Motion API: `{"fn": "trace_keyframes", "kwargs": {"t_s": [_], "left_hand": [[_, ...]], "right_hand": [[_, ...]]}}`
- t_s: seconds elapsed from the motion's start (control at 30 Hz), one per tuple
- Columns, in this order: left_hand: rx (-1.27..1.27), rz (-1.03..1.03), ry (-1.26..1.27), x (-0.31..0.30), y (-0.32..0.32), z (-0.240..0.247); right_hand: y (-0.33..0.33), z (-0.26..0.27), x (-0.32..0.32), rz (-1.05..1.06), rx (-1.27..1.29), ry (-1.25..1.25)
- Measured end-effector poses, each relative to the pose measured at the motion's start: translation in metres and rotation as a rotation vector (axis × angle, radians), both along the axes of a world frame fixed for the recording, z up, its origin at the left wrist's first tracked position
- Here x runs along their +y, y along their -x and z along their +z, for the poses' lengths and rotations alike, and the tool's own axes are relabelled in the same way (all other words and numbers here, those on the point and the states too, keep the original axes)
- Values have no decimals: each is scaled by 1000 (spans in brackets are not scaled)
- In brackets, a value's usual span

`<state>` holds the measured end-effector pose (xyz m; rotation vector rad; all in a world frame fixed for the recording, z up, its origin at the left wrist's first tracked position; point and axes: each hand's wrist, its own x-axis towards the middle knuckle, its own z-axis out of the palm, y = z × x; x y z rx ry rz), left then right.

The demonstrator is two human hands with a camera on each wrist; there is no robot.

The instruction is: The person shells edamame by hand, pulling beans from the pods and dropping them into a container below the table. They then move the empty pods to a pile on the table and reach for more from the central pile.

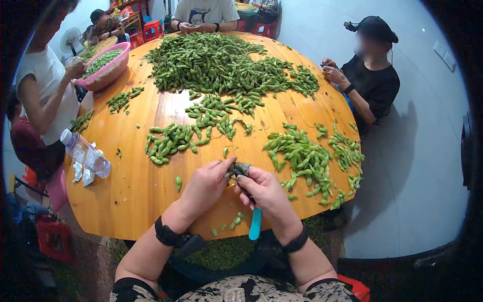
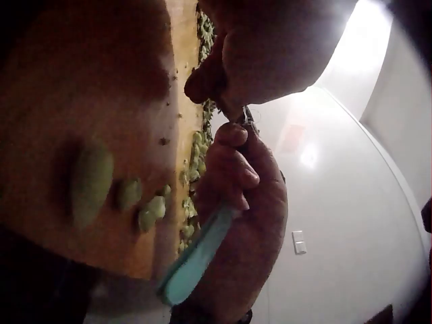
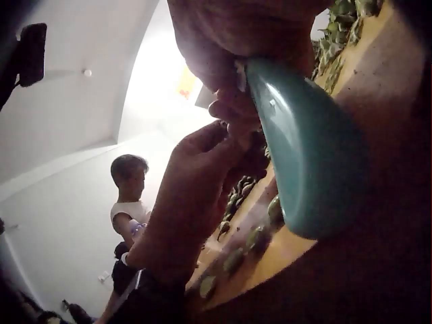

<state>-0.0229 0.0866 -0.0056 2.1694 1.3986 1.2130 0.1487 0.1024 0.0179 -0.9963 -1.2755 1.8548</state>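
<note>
My right hand (image 1: pixel 265 189) grips a tool by its teal handle (image 1: pixel 255 224), which sticks out below the fingers toward me. The tool's working end is hidden among the fingers. My left hand (image 1: pixel 205 183) meets the right at the fingertips, pinching a dark grey, wrap-like piece (image 1: pixel 242 168) at the right fingers. In the right wrist view the handle (image 3: pixel 304 148) is broad and rounded, with the left hand (image 3: pixel 192 182) behind it. A few loose green beans (image 1: pixel 236 220) lie on the wood beneath my hands, close to the near edge.
The round wooden table (image 1: pixel 131 196) bears a large heap of green soybean pods (image 1: pixel 211 63), with smaller piles (image 1: pixel 302 158) nearer. A plastic bottle (image 1: pixel 86 153) lies at left by crumpled tissue. People sit or stand around the table; one at left is by a pink basin (image 1: pixel 108 68) of beans.
</note>
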Motion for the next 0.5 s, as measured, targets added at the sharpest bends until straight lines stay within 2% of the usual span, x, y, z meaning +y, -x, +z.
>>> {"fn": "trace_keyframes", "kwargs": {"t_s": [0.13,0.23,0.3,0.4,0.5], "left_hand": [[-14,-6,-3,1,-2,-3],[-112,-40,136,0,-2,4],[-302,-111,278,-1,-2,5],[-431,-125,386,-1,-3,4],[-292,-140,298,1,-3,0]], "right_hand": [[-1,-7,2,-6,42,14],[-1,-8,1,-13,69,35],[-2,-9,1,-43,68,31],[-5,-13,3,-30,115,76],[-4,-12,1,-65,49,9]]}}
